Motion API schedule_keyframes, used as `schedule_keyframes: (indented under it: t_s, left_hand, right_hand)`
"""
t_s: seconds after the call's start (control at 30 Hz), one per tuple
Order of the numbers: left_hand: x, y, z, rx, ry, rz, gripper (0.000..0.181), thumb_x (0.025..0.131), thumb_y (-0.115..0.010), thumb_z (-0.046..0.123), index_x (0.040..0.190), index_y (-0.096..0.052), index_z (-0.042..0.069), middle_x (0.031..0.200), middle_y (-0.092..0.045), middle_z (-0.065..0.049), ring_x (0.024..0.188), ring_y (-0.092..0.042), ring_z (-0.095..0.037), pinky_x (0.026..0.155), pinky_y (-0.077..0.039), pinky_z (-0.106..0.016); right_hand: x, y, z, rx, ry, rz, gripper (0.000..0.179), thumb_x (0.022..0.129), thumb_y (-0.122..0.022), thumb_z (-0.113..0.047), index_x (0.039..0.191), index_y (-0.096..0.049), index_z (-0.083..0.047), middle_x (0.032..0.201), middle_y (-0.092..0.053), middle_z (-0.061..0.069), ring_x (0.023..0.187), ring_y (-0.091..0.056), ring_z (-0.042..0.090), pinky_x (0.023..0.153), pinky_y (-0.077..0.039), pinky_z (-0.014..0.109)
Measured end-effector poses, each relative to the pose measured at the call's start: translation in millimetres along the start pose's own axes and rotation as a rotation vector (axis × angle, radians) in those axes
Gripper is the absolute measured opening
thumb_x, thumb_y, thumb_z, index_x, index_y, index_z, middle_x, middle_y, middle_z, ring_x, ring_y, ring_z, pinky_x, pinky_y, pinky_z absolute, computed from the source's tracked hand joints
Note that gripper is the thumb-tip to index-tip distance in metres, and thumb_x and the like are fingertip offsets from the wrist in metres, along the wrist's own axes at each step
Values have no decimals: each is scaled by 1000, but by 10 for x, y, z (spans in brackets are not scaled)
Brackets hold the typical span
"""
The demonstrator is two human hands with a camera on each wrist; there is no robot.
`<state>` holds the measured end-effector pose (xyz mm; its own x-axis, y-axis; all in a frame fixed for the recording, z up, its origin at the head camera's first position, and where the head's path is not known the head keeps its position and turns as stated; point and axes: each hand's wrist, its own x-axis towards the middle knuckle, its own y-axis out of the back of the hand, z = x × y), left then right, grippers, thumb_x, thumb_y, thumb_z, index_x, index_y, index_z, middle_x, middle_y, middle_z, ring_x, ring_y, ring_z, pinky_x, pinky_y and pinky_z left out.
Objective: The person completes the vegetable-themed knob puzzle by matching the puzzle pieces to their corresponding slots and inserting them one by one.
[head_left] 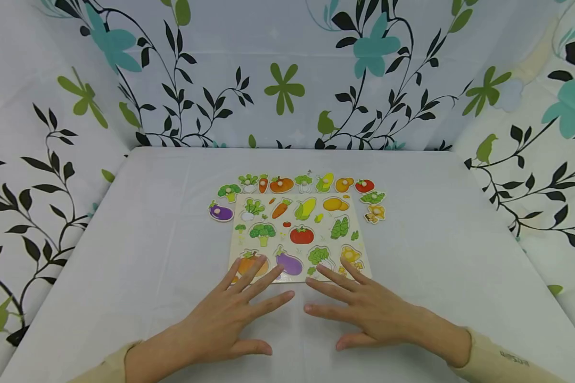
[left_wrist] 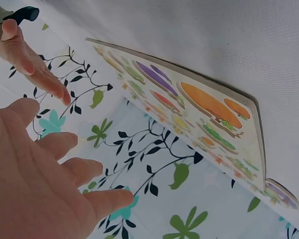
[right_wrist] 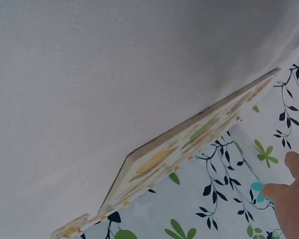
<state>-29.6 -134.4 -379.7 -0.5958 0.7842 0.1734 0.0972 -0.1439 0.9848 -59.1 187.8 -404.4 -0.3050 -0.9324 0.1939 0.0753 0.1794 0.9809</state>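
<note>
A cream puzzle board (head_left: 323,234) with printed vegetables lies flat on the white table. My left hand (head_left: 235,314) has its fingers spread over the board's front left, near the pumpkin picture (head_left: 253,263). Over the front right is my right hand (head_left: 364,306), fingers also spread, near the mushroom picture (head_left: 351,254). Both hands are bare, and the left wrist view shows them raised off the board (left_wrist: 164,74). Loose vegetable pieces border the board's back and sides, among them an eggplant (head_left: 221,211), a pumpkin (head_left: 281,184), a tomato (head_left: 364,185) and mushrooms (head_left: 375,213).
White cloth (head_left: 148,223) covers the table. Behind it and along both sides hangs a curtain (head_left: 287,42) patterned with leaves and flowers. More loose pieces, such as a broccoli (head_left: 229,192) and a corn (head_left: 325,183), lie close to the board's edge.
</note>
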Motion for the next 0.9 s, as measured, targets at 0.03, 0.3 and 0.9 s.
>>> schedule_keyframes:
  t_s: [0.03, 0.3, 0.9]
  left_hand:
    - [-2, -2, 0, -3, 1, -2, 88, 80, -57, 73, 154, -28, 35, 163, -22, -7, 149, -18, -38, 120, 17, -48]
    - [13, 41, -124, -122, 105, -74, 90, 81, -60, 70, 155, -23, 36, 166, -10, -3, 153, -8, -35, 116, -14, -65]
    - [38, -165, -1004, -452, 561, -254, 92, 81, -73, 53, 151, -36, 9, 159, -22, -26, 144, -16, -54, 111, -21, -70]
  right_hand:
    - [2, -2, -5, 1, 2, 1, 80, 85, -59, -65, 153, -33, -32, 162, -27, 6, 149, -21, 36, 123, 5, 51]
    - [-1, 63, 23, 14, -21, 45, 71, 92, -46, -67, 151, -37, -30, 161, -27, 7, 150, -21, 34, 124, 2, 48]
    - [-276, 109, 937, 10, -708, 465, 32, 86, -74, -17, 114, -68, -4, 94, -67, 10, 89, -59, 25, 67, -52, 38]
